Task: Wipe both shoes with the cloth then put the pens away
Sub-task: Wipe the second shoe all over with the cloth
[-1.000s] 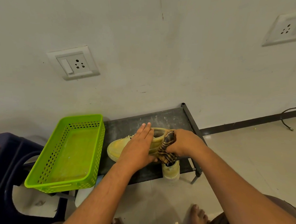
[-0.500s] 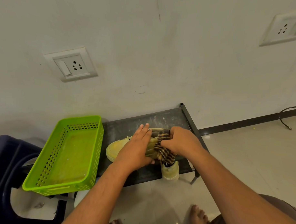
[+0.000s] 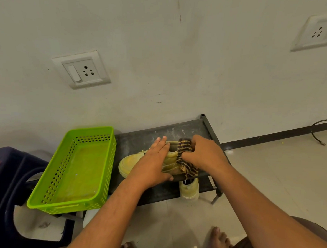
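A yellow shoe [image 3: 128,164] lies on the dark rack shelf [image 3: 140,139], toe pointing left. My left hand [image 3: 154,164] rests flat on its middle, fingers straight, thumb along the near side. My right hand [image 3: 204,155] grips a dark checked cloth [image 3: 184,158] and presses it over the shoe's heel and collar. A second pale shoe [image 3: 189,188] sticks out below the shelf's front edge. No pens are in view.
An empty green perforated basket [image 3: 45,195] sits left of the rack, partly on a dark blue plastic chair [image 3: 7,176]. The wall with two sockets stands close behind. Tiled floor lies to the right, with a black cable [image 3: 318,133] at the far right. My bare feet are below.
My right hand has moved the cloth up from the shoe's near side over the heel collar toward the wall. My left hand has stayed flat on the shoe.
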